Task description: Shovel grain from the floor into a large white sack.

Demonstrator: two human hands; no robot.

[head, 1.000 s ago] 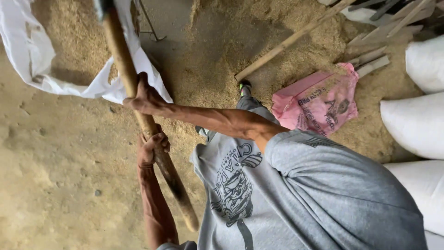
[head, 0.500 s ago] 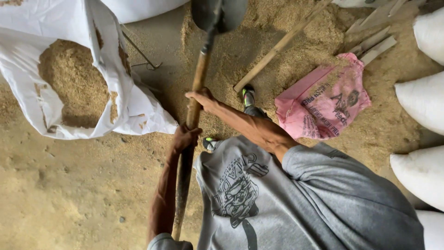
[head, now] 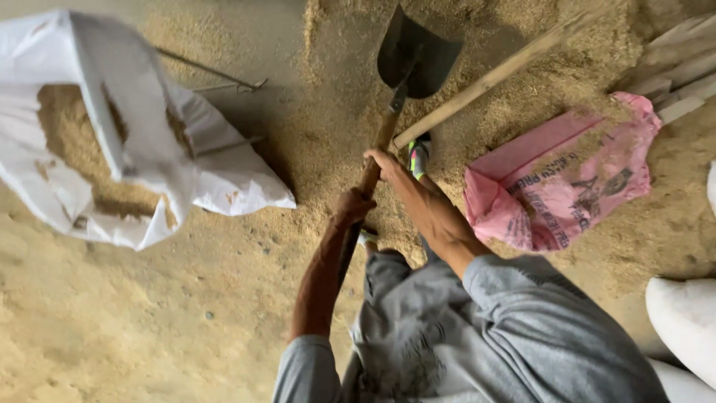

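I hold a shovel with a dark metal blade [head: 415, 54] and a wooden handle [head: 382, 142]. My right hand [head: 382, 163] grips the handle higher up, toward the blade. My left hand [head: 351, 204] grips it lower down, just behind the right. The blade points away from me over a heap of tan husk-like grain [head: 328, 149] on the floor. An open white sack [head: 112, 142] partly filled with the same grain stands at the left.
A long wooden pole [head: 492, 75] lies across the grain beside the shovel. A pink sack [head: 559, 179] lies at the right. Filled white sacks [head: 686, 321] sit at the lower right, wooden slats [head: 682, 56] at the upper right. My shoe [head: 419, 155] rests under the handle.
The shovel has swung from the white sack toward the grain heap, its blade now empty and in full view. Both hands kept their grip. The view shifted right.
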